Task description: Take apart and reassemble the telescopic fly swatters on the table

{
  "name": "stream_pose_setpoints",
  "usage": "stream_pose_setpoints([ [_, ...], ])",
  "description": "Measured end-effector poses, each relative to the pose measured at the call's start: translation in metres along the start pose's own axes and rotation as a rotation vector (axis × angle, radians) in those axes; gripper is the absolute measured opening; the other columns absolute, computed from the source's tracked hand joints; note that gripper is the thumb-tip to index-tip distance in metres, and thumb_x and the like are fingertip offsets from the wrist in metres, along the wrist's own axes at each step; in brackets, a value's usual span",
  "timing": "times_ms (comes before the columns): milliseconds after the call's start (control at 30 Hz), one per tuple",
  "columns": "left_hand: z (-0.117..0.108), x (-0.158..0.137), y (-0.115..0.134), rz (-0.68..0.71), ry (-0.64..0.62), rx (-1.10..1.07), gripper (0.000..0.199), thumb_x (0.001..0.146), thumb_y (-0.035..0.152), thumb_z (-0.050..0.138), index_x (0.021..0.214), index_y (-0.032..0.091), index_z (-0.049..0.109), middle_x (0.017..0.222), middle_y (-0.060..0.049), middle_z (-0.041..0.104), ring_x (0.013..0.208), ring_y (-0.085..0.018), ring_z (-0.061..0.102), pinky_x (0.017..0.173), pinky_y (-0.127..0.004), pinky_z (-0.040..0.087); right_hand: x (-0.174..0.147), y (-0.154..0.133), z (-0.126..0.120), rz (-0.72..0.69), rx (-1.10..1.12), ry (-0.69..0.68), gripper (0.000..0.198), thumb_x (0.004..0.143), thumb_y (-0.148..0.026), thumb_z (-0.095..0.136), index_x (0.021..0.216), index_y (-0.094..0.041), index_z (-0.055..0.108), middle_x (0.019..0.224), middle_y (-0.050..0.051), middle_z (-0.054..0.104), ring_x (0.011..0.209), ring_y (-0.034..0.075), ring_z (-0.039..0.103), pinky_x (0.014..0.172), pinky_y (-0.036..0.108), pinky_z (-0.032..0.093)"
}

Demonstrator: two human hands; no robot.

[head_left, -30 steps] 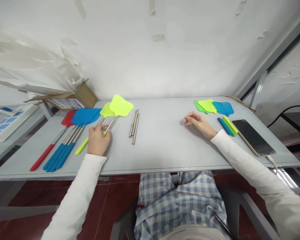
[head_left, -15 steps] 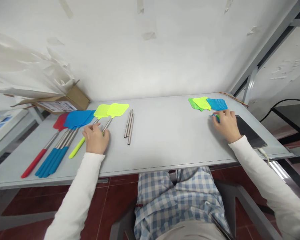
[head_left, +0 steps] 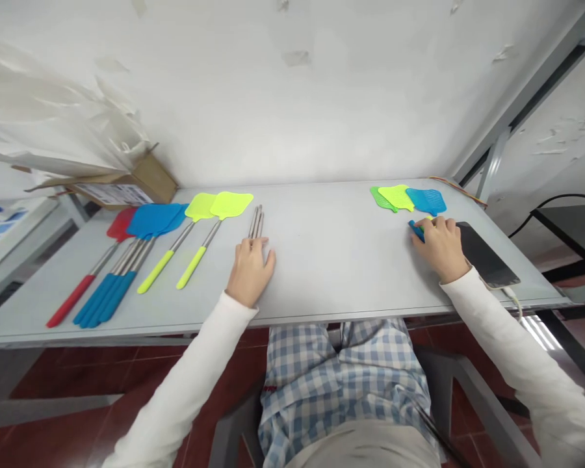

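My left hand (head_left: 249,268) lies over the near ends of several thin metal tubes (head_left: 256,221), thumb apart from the fingers, covering part of them. To its left, two yellow fly swatters (head_left: 193,265) rest on the table. My right hand (head_left: 441,246) is curled over a small group of handle grips at the right; a blue handle grip (head_left: 416,230) sticks out from under its fingers, with bits of green and yellow beside it. Just beyond it lie fly swatter heads: a green one (head_left: 382,200), a yellow one (head_left: 398,196) and a blue one (head_left: 426,201).
Farther left are a red fly swatter (head_left: 80,296) and several blue fly swatters (head_left: 110,292). A cardboard box (head_left: 151,179) stands at the back left. A dark tablet (head_left: 487,257) with a white cable lies beside my right hand. The wall rises behind the table (head_left: 331,260).
My left hand has left the right-hand yellow fly swatter and moved right onto the metal tubes. My right hand stays at the grips, where more of the blue one now shows.
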State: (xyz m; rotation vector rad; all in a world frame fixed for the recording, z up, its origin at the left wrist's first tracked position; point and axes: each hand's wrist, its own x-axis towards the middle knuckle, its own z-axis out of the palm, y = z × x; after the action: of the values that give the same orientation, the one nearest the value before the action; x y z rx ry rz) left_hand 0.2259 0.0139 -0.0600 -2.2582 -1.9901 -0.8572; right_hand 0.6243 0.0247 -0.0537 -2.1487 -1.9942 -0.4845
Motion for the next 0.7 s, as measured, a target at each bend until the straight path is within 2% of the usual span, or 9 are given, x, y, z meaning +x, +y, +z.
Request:
stream_pose_setpoints([
  [67, 0.013, 0.012, -0.002, -0.071, -0.047, 0.028, 0.030, 0.086, 0.026, 0.053, 0.112, 0.011, 0.061, 0.103, -0.016, 0.057, 0.104, -0.032, 0.056, 0.101, -0.051, 0.044, 0.002, 0.001, 0.002, -0.038, 0.084, -0.007, 0.029, 0.088, -0.024, 0.050, 0.111, -0.011, 0.063, 0.103, 0.020, 0.063, 0.098, 0.034, 0.056, 0.082, 0.044, 0.043],
  [167, 0.020, 0.025, -0.005, -0.122, -0.094, 0.028, 0.030, 0.086, 0.025, 0.054, 0.112, 0.011, 0.058, 0.100, -0.016, 0.058, 0.106, -0.033, 0.056, 0.100, -0.052, 0.045, 0.008, 0.003, 0.002, -0.118, 0.258, -0.020, 0.028, 0.084, -0.019, 0.051, 0.110, -0.013, 0.061, 0.095, 0.015, 0.066, 0.093, 0.030, 0.060, 0.083, 0.041, 0.045],
  [333, 0.017, 0.037, -0.009, -0.170, -0.028, 0.061, 0.032, 0.084, 0.022, 0.055, 0.115, 0.011, 0.054, 0.115, -0.020, 0.055, 0.109, -0.033, 0.057, 0.098, -0.049, 0.047, 0.022, -0.010, -0.005, -0.228, 0.488, -0.126, 0.031, 0.080, -0.020, 0.055, 0.111, -0.017, 0.059, 0.095, 0.009, 0.066, 0.075, 0.021, 0.060, 0.073, 0.034, 0.047],
  [400, 0.016, 0.042, -0.012, -0.203, -0.038, 0.073, 0.026, 0.083, 0.020, 0.054, 0.108, 0.012, 0.056, 0.115, -0.021, 0.055, 0.106, -0.033, 0.060, 0.097, -0.049, 0.047, 0.028, -0.019, -0.006, -0.243, 0.447, -0.148, 0.030, 0.079, -0.020, 0.057, 0.108, -0.015, 0.059, 0.099, 0.012, 0.065, 0.077, 0.022, 0.061, 0.073, 0.034, 0.047],
  [567, 0.010, 0.053, -0.013, -0.247, -0.141, 0.071, 0.017, 0.078, 0.021, 0.054, 0.091, 0.013, 0.060, 0.103, -0.022, 0.062, 0.102, -0.037, 0.062, 0.093, -0.051, 0.047, 0.031, -0.024, 0.002, -0.127, 0.057, -0.083, 0.021, 0.078, -0.019, 0.055, 0.096, -0.008, 0.057, 0.089, 0.022, 0.064, 0.085, 0.034, 0.060, 0.076, 0.041, 0.044],
  [633, 0.008, 0.055, -0.007, -0.258, -0.198, 0.031, 0.011, 0.075, 0.023, 0.057, 0.082, 0.016, 0.060, 0.091, -0.019, 0.065, 0.098, -0.038, 0.064, 0.091, -0.051, 0.047, 0.031, -0.024, 0.006, -0.110, 0.008, -0.081, 0.019, 0.079, -0.015, 0.052, 0.095, -0.007, 0.058, 0.084, 0.023, 0.065, 0.080, 0.034, 0.060, 0.074, 0.042, 0.043],
  [700, 0.010, 0.058, 0.005, -0.263, -0.248, -0.048, 0.008, 0.071, 0.024, 0.062, 0.076, 0.018, 0.059, 0.080, -0.014, 0.065, 0.093, -0.037, 0.065, 0.089, -0.048, 0.048, 0.033, -0.030, 0.007, -0.149, 0.057, -0.115, 0.018, 0.080, -0.010, 0.049, 0.094, -0.008, 0.060, 0.082, 0.021, 0.066, 0.078, 0.031, 0.061, 0.074, 0.041, 0.043],
])
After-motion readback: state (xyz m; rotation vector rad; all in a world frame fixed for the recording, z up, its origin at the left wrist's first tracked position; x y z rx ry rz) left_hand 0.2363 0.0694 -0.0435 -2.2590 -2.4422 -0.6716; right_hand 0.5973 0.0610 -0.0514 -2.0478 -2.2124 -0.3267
